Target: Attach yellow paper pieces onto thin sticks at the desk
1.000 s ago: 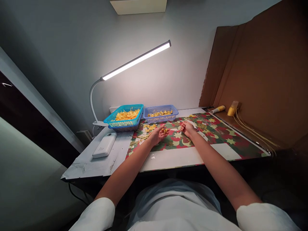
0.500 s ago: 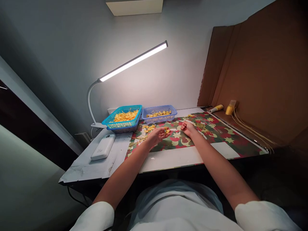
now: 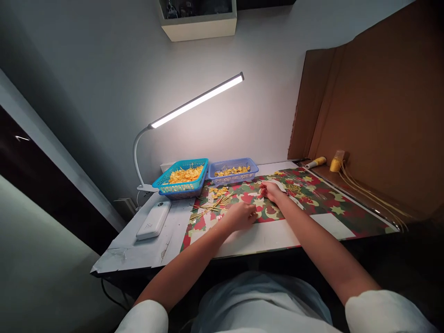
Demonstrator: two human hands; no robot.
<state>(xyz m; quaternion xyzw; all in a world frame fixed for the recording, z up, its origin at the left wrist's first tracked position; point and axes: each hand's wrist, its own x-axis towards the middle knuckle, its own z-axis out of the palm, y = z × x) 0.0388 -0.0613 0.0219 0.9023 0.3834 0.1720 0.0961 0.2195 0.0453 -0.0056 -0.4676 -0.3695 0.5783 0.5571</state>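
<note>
My left hand [image 3: 243, 216] is turned palm down over the patterned sheet [image 3: 329, 210], its fingers curled together. Whatever lies inside them is hidden. To its right and a little farther back, my right hand [image 3: 272, 192] has its fingertips pinched, and anything between them is too small to make out. Just beyond the left hand are thin golden twist ties [image 3: 211, 207], spread crosswise, and a few yellow ribbon bows [image 3: 218, 191]. A small heap of short golden pieces [image 3: 294, 189] lies right of my right hand.
A turquoise basket [image 3: 161, 183] of yellow ribbon pieces and a lilac basket [image 3: 233, 177] of bows stand at the back. A white power bank [image 3: 153, 222] and a lit lamp [image 3: 197, 101] are at left. Cardboard [image 3: 374, 106], a glue-like tube [image 3: 315, 162] and a yellow jar [image 3: 337, 162] are at right.
My left hand has turned from palm up, with a yellow bow at its fingers, to palm down and nearer me. My right hand stays almost in place. The view has tipped up slightly.
</note>
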